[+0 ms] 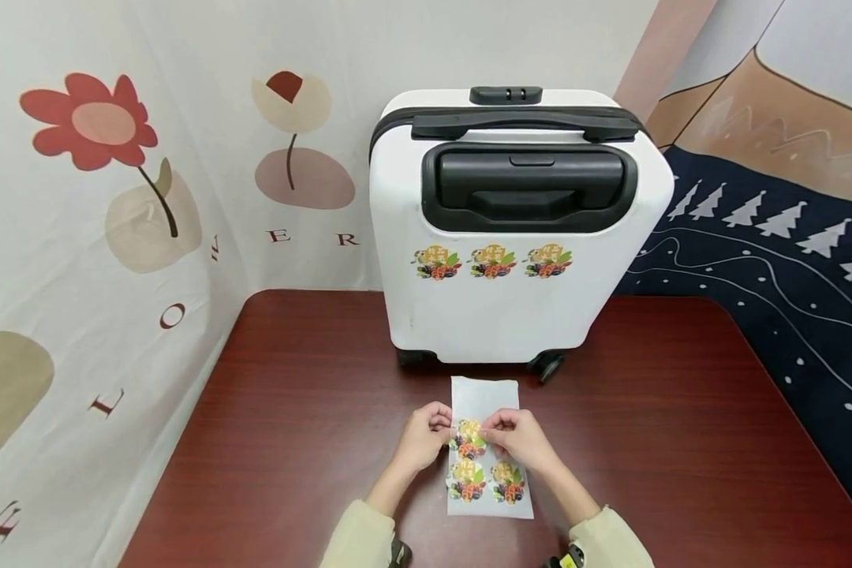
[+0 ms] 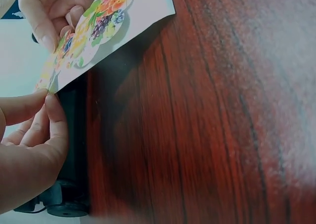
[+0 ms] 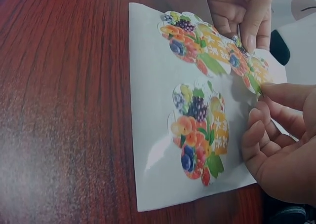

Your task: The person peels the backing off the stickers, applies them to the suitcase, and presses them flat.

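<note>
A white backing sheet [image 1: 486, 394] bears fruit-print stickers: one sticker [image 1: 466, 480] at lower left, another [image 1: 508, 482] at lower right. Above them, both hands hold a third fruit sticker [image 1: 471, 440], whose edge stands raised from the sheet in the right wrist view. My left hand [image 1: 424, 435] pinches it at its left edge, thumb on top. From the other side my right hand [image 1: 521, 436] grips the right edge between thumb and forefinger; its other fingers [image 3: 254, 130] are curled beneath. Thumb and fingertips of the left hand [image 2: 34, 145] meet at the sticker's rim in the left wrist view.
A white suitcase [image 1: 483, 315] with a black handle stands behind the sheet, with a row of three similar fruit stickers [image 1: 493, 261] on its front. The dark red wooden table [image 1: 291, 442] lies beneath. A printed cloth [image 1: 184, 71] hangs behind.
</note>
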### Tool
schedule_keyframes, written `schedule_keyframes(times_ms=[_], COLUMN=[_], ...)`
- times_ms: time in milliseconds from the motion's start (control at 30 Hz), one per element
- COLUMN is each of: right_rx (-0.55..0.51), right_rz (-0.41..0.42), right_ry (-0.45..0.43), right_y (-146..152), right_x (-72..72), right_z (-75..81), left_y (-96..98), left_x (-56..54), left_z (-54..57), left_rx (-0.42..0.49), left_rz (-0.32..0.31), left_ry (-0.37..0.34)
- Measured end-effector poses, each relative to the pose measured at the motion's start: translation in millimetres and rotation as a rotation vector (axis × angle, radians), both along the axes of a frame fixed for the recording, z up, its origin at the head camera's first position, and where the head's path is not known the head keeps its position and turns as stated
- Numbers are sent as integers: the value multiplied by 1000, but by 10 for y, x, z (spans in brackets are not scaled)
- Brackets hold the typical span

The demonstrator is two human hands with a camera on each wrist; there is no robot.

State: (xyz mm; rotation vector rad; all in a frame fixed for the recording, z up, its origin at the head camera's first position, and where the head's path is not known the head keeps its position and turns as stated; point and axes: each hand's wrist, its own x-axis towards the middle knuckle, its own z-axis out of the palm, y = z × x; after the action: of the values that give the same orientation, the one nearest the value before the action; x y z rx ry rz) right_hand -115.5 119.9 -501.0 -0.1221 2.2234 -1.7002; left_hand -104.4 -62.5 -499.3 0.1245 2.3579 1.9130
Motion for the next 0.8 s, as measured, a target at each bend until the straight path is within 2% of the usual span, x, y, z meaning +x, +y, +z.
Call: schedule_keyframes(times_ms=[233,533,700,800], right_rx=[-4,-15,-6,-2], right_rz=[38,79,41,35], right_ry=[12,51,57,72], right_y=[37,82,151,207], right_x=[-2,-36,-26,-46], right_z=[-12,-20,-1,38], left_y=[-6,-24,-60,-90], left_x=[-24,-44,-47,-52], left_z=[-41,-55,-76,-81], left_rx=[45,18,-13,-79], left_rz=[19,37,64,67], left_ry=[-19,-43,-32,-53])
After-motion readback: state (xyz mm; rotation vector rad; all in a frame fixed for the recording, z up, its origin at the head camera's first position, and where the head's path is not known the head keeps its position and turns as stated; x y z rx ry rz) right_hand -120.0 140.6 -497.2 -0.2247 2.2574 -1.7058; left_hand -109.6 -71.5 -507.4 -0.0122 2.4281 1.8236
